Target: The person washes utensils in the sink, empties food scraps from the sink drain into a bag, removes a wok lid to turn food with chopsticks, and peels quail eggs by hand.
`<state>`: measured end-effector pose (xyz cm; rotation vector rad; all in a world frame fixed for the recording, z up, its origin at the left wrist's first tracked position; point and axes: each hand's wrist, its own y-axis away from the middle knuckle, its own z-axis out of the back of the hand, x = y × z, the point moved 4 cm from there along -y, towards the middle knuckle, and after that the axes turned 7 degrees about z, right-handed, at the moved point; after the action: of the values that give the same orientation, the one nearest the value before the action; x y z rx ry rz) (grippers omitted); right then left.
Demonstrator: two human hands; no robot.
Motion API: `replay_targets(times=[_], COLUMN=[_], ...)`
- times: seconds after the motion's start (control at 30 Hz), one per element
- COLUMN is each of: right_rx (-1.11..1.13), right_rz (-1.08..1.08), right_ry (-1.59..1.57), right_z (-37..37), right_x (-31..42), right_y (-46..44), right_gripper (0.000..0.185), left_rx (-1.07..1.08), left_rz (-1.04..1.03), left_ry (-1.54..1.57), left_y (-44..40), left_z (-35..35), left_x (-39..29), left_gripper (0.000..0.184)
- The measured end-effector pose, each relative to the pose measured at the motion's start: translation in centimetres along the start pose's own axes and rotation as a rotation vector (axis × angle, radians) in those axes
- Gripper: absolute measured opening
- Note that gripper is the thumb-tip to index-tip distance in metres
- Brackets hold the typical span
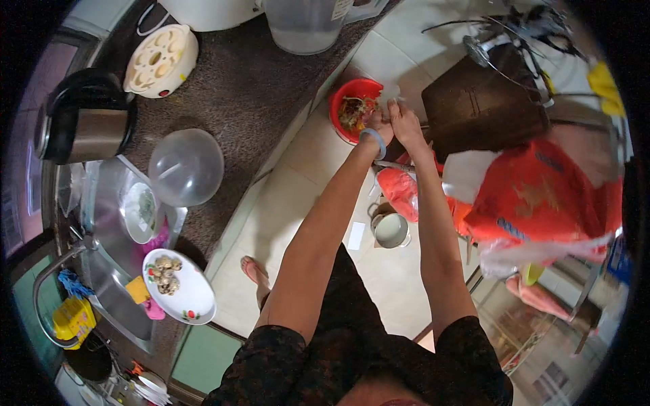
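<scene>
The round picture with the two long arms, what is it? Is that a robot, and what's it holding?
No robot here! Those are a person's bare hands: the left hand, with a bracelet at its wrist, and the right hand. The only picture comes from a camera on the person's head, looking down past the arms.

The hands are close together at a red bowl with what look like food scraps inside. Something pale shows by the fingers, but I can't tell what it is, or whether it's held.

On the dark counter are a clear bowl and a cream gadget. By the sink, a plate holds small speckled things.
</scene>
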<state>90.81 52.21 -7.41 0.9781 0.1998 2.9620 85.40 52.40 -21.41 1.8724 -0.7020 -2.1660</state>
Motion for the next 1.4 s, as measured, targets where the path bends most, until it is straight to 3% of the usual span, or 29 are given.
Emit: replay_targets(times=[0.07,0.1,0.13,0.2,0.23,0.37,0.43,0.5,0.53,0.57,0.63,0.67,0.73,0.8,0.83,0.87,0.9,1.0,1.07,1.13,1.2,1.27,1.33,1.37,1.4], right_rx=[-0.081,-0.056,-0.039,-0.068,-0.326,-0.449,-0.686,-0.740,-0.738,-0.679,-0.433,-0.309,-0.245,-0.400,-0.438,-0.408,-0.368,-0.078,-0.042,0.191,0.387,0.447,0.491,0.526,0.568], right_rz=[0.055,-0.173,-0.172,-0.311,-0.097,0.052,0.247,0.327,0.352,0.551,0.444,0.404,0.165,0.249,0.273,0.252,0.229,0.123,0.055,0.047,0.139,0.113,0.094,0.145,0.192], right_ry=[-0.073,0.021,0.028,0.054,-0.136,-0.188,-0.613,-0.366,-0.564,-0.391,-0.220,-0.123,-0.578,-0.391,-0.309,-0.398,-0.488,-0.867,-0.891,-0.925,-1.065,-1.002,-0.948,-0.954,-0.957], right_z=[-3.4,-4.6,-4.4,-3.8,-3.9,-1.1,1.2,3.1,2.8,1.4,-0.9,-2.2,1.3,1.6,1.0,0.3,0.1,-1.4,-1.6,-2.9,-4.7,-5.9,-7.7,-9.3,-11.1], right_x=[-5.7,-8.1,-8.7,-10.1,-11.0,-9.7,-6.0,-2.0,-1.2,-2.1,-5.2,-6.5,-2.3,-2.7,-3.8,-3.3,-2.6,5.0,13.0,18.9,24.3,32.5,40.1,42.8,45.3], right_y=[-3.6,-4.7,-5.3,-6.0,-6.1,-5.0,-3.3,-1.7,-1.8,-2.6,-4.9,-6.0,-2.6,0.9,1.2,2.6,4.2,11.6,17.5,22.5,26.8,31.5,34.6,35.0,35.0], right_gripper=[0.058,0.053,0.053,0.046,0.036,0.024,0.019,0.015,0.018,0.028,0.041,0.051,0.056,0.039,0.034,0.030,0.026,0.033,0.034,0.033,0.030,0.025,0.022,0.019,0.018], left_rx=[-0.025,-0.040,-0.044,-0.180,-0.260,-0.451,-0.528,-0.489,-0.342,-0.472,-0.849,-0.473,0.008,0.121,0.059,-0.011,-0.004,-0.018,-0.160,0.014,-0.127,-0.321,-0.473,-0.602,-0.724], left_rz=[0.048,0.207,0.221,0.074,0.132,0.039,-0.369,-0.433,-0.284,-0.353,-0.401,-0.174,0.126,0.187,0.093,0.005,0.004,-0.103,-0.215,-0.059,-0.034,-0.021,0.130,0.100,-0.078], left_ry=[-0.187,-0.081,-0.070,-0.110,-0.177,-0.117,-0.093,0.025,0.087,-0.209,-0.830,-0.532,-0.267,-0.318,-0.471,-0.619,-0.487,-0.329,-0.233,-0.270,-0.147,-0.031,0.050,0.039,0.034], left_y=[-0.7,0.3,0.8,1.0,1.0,1.1,2.7,1.6,0.3,2.8,7.7,5.1,5.6,11.5,13.5,16.0,19.2,27.7,34.2,40.4,48.2,57.3,65.7,68.4,72.3], left_z=[-0.6,-0.3,-0.3,-0.2,-0.1,0.1,1.1,0.7,1.1,1.3,1.5,0.5,0.2,1.0,2.1,3.5,5.6,9.1,12.1,16.7,22.6,29.5,35.3,37.3,40.5], left_x=[1.0,0.3,0.0,-0.2,-0.2,-1.8,-5.8,-5.9,-6.5,-6.4,-5.9,-5.1,-3.4,-4.0,-5.1,-6.1,-6.8,-3.6,0.6,5.2,9.4,11.6,12.6,15.6,14.0], left_gripper=[0.052,0.049,0.049,0.037,0.025,0.016,0.012,0.017,0.020,0.029,0.060,0.067,0.066,0.057,0.047,0.037,0.032,0.018,0.016,0.018,0.023,0.024,0.022,0.014,0.006])
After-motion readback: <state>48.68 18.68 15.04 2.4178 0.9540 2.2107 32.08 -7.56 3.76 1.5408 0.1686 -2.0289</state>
